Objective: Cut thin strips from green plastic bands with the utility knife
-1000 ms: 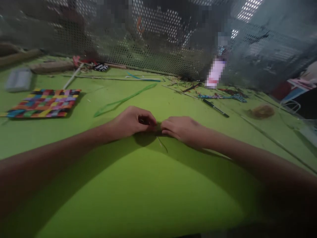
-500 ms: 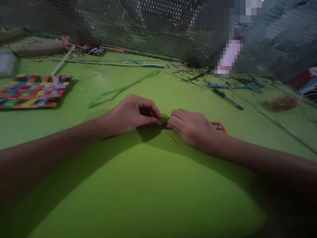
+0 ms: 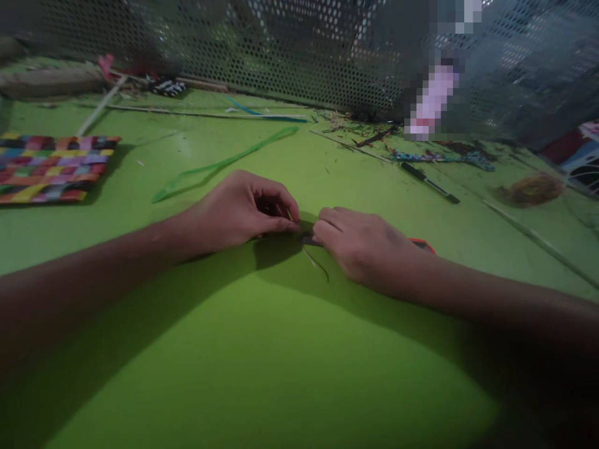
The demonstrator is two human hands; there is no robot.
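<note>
My left hand (image 3: 238, 209) is closed in a pinch, thumb against fingertips, just left of my right hand. A thin pale strand (image 3: 314, 262) hangs in a curve from the gap near its fingertips; a bit of it seems to show between the fingers. My right hand (image 3: 362, 240) is wrapped palm-down over a flat dark tool (image 3: 309, 239) with a red-orange rimmed end. The tool's dark tip sticks out on the left and its rim shows behind the wrist; its middle is hidden, so its kind is unclear.
On the green table (image 3: 262, 362) lie a green ribbon strip (image 3: 224, 163), a colourful woven mat (image 3: 56, 168), a black pen (image 3: 430, 183), a brown fibre bundle (image 3: 533, 189) and long thin sticks. Scraps line the perforated metal screen (image 3: 299, 56). A blurred pink shape (image 3: 433, 100) is beyond.
The view has shifted slightly. My right hand and the tool have turned a little, with less of the red rim showing. Both hands keep their grips.
</note>
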